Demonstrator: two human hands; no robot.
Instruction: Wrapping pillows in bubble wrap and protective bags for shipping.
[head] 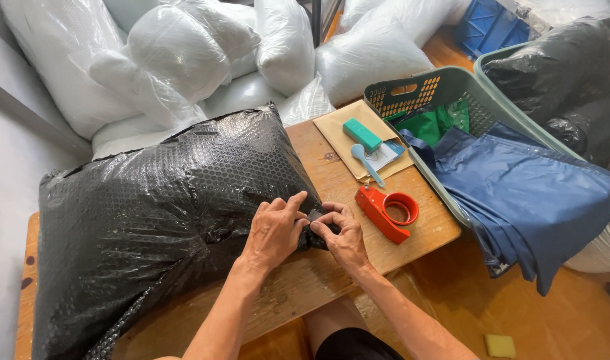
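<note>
Both hands, left point(273, 231) and right point(345, 237), pinch the corner of a black bubble-wrap parcel point(158, 213) on the table point(331, 267), fingers clamped together beside a red tape dispenser point(387, 211).

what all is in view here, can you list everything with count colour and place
bubble-wrap parcel: one, black, large, fills the left of the table
wooden table: one, brown, under the parcel
tape dispenser: one, red, on the table right of the hands
small box: one, teal, on a tan envelope
basket: one, grey-green, right, holding blue fabric and green fabric
stuffed bags: several, white, behind the table
left hand: pressing the parcel's corner
right hand: pinching the same corner
</note>
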